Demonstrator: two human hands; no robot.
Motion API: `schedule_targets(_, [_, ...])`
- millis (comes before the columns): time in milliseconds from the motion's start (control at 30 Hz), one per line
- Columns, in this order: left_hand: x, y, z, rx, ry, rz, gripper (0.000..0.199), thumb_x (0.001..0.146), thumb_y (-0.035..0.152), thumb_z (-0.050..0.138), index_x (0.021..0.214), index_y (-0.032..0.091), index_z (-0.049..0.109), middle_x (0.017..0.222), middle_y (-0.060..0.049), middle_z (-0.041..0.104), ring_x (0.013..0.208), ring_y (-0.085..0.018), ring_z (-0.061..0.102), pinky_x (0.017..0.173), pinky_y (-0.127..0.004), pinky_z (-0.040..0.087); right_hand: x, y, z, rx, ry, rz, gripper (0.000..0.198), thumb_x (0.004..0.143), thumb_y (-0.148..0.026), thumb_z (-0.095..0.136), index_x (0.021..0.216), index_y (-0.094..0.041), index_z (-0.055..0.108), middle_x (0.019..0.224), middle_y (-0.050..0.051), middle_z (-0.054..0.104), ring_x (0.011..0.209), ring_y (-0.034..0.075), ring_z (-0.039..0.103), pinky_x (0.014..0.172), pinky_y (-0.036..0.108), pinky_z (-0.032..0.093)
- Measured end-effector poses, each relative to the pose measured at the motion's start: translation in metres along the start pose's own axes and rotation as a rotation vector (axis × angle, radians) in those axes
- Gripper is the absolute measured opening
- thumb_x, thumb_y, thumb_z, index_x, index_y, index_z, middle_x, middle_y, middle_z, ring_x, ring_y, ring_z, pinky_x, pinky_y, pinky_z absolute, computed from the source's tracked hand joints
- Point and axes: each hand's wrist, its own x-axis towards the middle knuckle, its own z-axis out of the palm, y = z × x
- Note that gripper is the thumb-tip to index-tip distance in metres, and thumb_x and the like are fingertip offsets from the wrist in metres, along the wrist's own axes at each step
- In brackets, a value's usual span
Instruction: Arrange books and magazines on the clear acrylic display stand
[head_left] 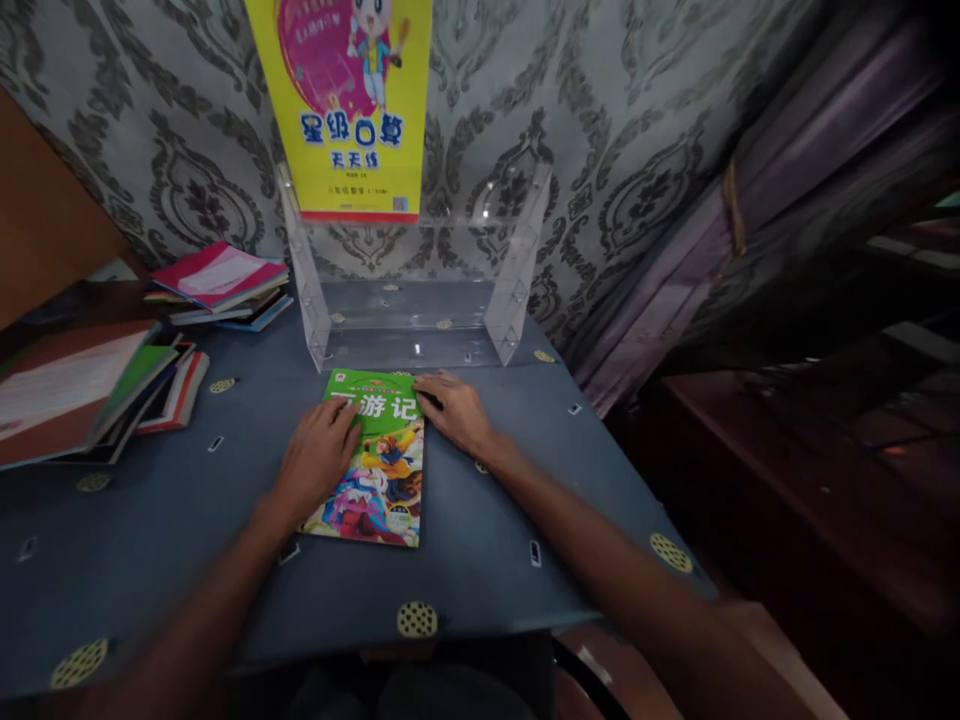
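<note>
My thin paperback with a green top and a colourful cartoon cover point(390, 460) lies flat on the table with a blue-grey patterned cloth point(480, 585), just in front of the clear plastic tiered rack point(517, 275). My left hand point(319, 445) is open, fingers spread loosely over the cover's left side; my right hand point(454, 408) is loosely curled at the upper right corner, and I cannot tell whether it pinches the edge. A touch on either side probably keeps the book steady and square to me, its title upright for reading. The bright yellow book with a red bottom edge point(360, 190) stands in the rack, cover outward, likely so it shows. To my left, the brown-topped pile of books point(71, 385) and the pink-topped pile of books point(217, 272) sit apart, leaving my arms room.
</note>
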Motion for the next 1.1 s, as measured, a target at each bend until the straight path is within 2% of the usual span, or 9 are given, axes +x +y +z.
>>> schedule_targets(167, [0.008, 0.005, 0.0, 0.036, -0.131, 0.122, 0.043, 0.103, 0.037, 0.038, 0.141, 0.023, 0.053, 0.15, -0.015, 0.048, 0.143, -0.033, 0.04, 0.112, -0.056, 0.038, -0.001, -0.002, 0.0, -0.022, -0.016, 0.0, 0.026, 0.091, -0.019, 0.058, 0.111, -0.023, 0.073, 0.124, 0.008, 0.073, 0.118, 0.026, 0.065, 0.112, 0.047, 0.041])
schedule_targets(333, [0.03, 0.015, 0.007, 0.007, -0.232, 0.238, 0.047, 0.104, 0.041, 0.035, 0.144, 0.023, 0.05, 0.159, -0.014, 0.038, 0.151, -0.03, 0.027, 0.117, -0.054, 0.031, -0.001, -0.003, -0.003, -0.056, -0.031, 0.014, 0.034, 0.094, -0.014, 0.049, 0.119, -0.023, 0.071, 0.119, 0.006, 0.074, 0.114, 0.024, 0.065, 0.105, 0.043, 0.047])
schedule_targets(433, [0.045, 0.021, 0.013, 0.007, -0.258, 0.265, 0.048, 0.105, 0.037, 0.03, 0.146, 0.021, 0.049, 0.16, -0.013, 0.038, 0.152, -0.028, 0.026, 0.118, -0.053, 0.03, -0.001, -0.002, -0.005, -0.058, -0.057, 0.045, 0.042, 0.094, -0.011, 0.044, 0.128, -0.022, 0.067, 0.118, 0.007, 0.074, 0.111, 0.024, 0.065, 0.099, 0.04, 0.05])
schedule_targets(533, [0.057, 0.023, 0.019, 0.0, -0.287, 0.281, 0.049, 0.105, 0.035, 0.028, 0.147, 0.018, 0.046, 0.159, -0.012, 0.04, 0.152, -0.027, 0.026, 0.119, -0.051, 0.028, -0.001, 0.003, -0.006, -0.015, -0.059, 0.057, 0.043, 0.094, -0.012, 0.044, 0.131, -0.02, 0.063, 0.123, 0.009, 0.072, 0.115, 0.024, 0.065, 0.101, 0.04, 0.049])
schedule_targets(700, [0.066, 0.022, 0.025, -0.016, -0.318, 0.302, 0.053, 0.104, 0.036, 0.028, 0.151, 0.016, 0.041, 0.159, -0.012, 0.04, 0.152, -0.026, 0.026, 0.119, -0.052, 0.025, 0.0, 0.011, -0.006, 0.23, 0.005, 0.115, 0.042, 0.1, -0.021, 0.042, 0.14, -0.025, 0.054, 0.122, 0.004, 0.073, 0.119, 0.02, 0.065, 0.105, 0.041, 0.048])
schedule_targets(867, [0.067, 0.02, 0.024, -0.026, -0.338, 0.317, 0.054, 0.105, 0.039, 0.025, 0.152, 0.017, 0.04, 0.16, -0.012, 0.039, 0.153, -0.025, 0.024, 0.12, -0.052, 0.022, 0.0, 0.013, -0.008, 0.287, 0.034, 0.137, 0.037, 0.103, -0.035, 0.044, 0.138, -0.027, 0.055, 0.118, 0.004, 0.075, 0.117, 0.021, 0.067, 0.105, 0.043, 0.047])
schedule_targets(1100, [0.048, 0.023, 0.012, -0.028, -0.418, 0.437, 0.053, 0.106, 0.041, 0.022, 0.153, 0.021, 0.037, 0.161, -0.008, 0.037, 0.154, -0.021, 0.02, 0.124, -0.052, 0.01, 0.002, 0.016, -0.004, 0.221, 0.031, 0.126, 0.034, 0.104, -0.034, 0.041, 0.126, -0.022, 0.064, 0.118, 0.006, 0.075, 0.114, 0.02, 0.068, 0.102, 0.039, 0.049])
